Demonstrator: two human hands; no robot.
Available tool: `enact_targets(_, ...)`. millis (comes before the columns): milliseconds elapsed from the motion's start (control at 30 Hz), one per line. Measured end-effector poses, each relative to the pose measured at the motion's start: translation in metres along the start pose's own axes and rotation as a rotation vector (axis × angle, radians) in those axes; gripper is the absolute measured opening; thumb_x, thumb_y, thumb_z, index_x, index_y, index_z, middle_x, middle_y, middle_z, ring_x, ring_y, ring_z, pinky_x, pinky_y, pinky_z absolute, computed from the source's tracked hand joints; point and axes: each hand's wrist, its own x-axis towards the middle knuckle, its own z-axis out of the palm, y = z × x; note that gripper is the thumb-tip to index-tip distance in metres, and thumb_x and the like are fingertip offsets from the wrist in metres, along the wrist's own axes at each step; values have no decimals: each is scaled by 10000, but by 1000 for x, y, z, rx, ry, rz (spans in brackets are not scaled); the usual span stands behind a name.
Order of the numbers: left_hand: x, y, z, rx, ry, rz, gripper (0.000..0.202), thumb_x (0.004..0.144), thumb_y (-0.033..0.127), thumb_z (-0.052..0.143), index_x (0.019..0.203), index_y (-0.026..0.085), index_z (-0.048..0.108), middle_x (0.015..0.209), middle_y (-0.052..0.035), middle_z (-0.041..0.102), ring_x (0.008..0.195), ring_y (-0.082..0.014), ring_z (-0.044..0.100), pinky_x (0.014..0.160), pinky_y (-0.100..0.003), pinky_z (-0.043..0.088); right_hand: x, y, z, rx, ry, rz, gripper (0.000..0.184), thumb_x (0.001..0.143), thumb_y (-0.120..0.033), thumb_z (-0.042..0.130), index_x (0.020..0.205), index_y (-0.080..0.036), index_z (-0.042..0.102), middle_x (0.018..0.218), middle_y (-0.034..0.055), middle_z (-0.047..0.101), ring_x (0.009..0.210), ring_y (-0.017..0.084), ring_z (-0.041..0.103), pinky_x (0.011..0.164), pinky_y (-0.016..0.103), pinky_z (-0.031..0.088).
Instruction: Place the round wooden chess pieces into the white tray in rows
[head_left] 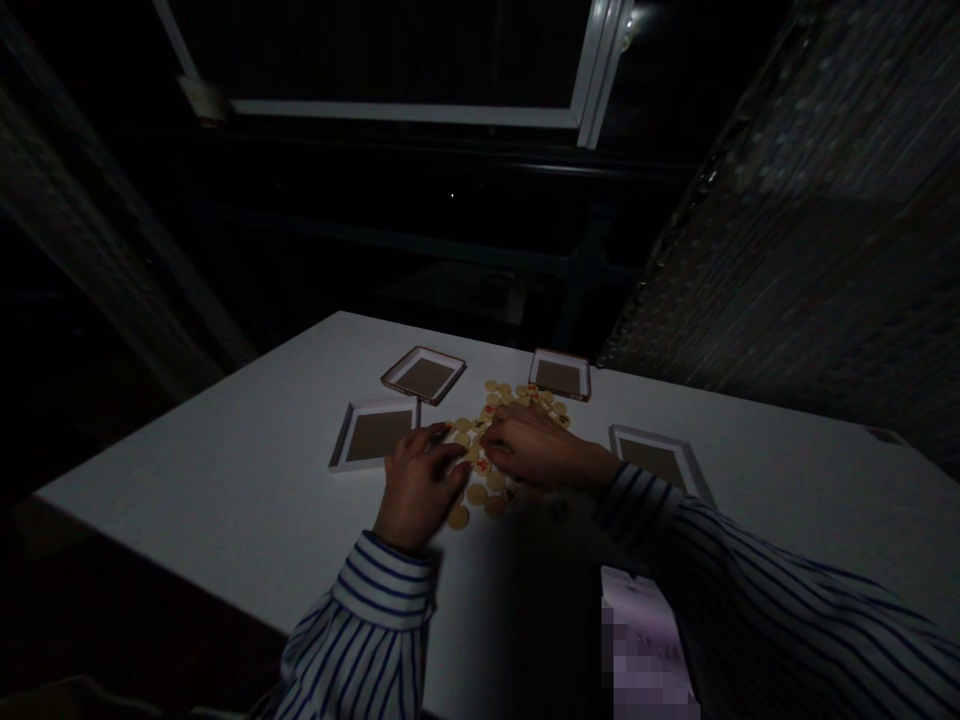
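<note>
Round wooden Chinese chess pieces (477, 494), some showing red or dark characters, lie in a loose heap at the middle of the white table. At the heap's left edge is my left hand (421, 485), its thumb and fingers apart and curved toward the pieces, with no piece visible in its grip. Reaching in from the right, my right hand (529, 445) lies over the heap with its fingers bent together and pointing left. Whatever sits under those fingertips is hidden. A piece with a red character (482, 466) shows just below them.
Shallow box halves stand around the heap: one at left (379, 435), one at far left (425, 375), one behind (560, 375), one at right (660, 455). A lit phone (645, 640) lies near my right forearm. Curtains hang beyond the table (247, 480).
</note>
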Motion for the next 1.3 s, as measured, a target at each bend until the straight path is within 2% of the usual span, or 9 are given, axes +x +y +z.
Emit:
enact_targets(133,-3,3,1,69,-27,23,211,751,354,591,927,297,694,1275,-36,523,1188,-298,389,958,-512,319,-4,1,6,-25,-36,-5,215,832,-276,474,896,-197,664,990,89,591,985,233,506,829,362,316)
enact_targets(367,-3,5,1,123,-58,16,235,782,294,527,945,287,696,1299,-23,509,1203,-280,375,982,-488,307,1,-3,17,-51,-44,8,272,838,-356,480,968,-196,657,995,96,601,973,245,513,808,375,330)
enact_targets(567,-3,3,3,120,-55,14,236,789,274,508,928,285,697,1280,-9,529,1178,-275,398,971,-483,323,5,-7,19,-103,-55,23,255,833,-343,471,892,-178,657,957,105,610,952,246,520,801,381,339)
enact_targets(1033,-1,1,3,74,-23,15,236,809,253,487,933,246,687,1253,-28,555,1152,-256,443,963,-468,355,7,-11,19,-112,-89,43,269,805,-330,477,902,-157,659,953,120,623,929,246,540,761,361,360)
enact_targets(1300,2,0,3,-32,36,-6,232,832,257,466,939,198,663,1175,-48,611,1081,-224,521,954,-426,379,5,-10,16,-99,-14,24,245,796,-312,486,909,-174,653,959,98,629,928,238,548,767,354,343)
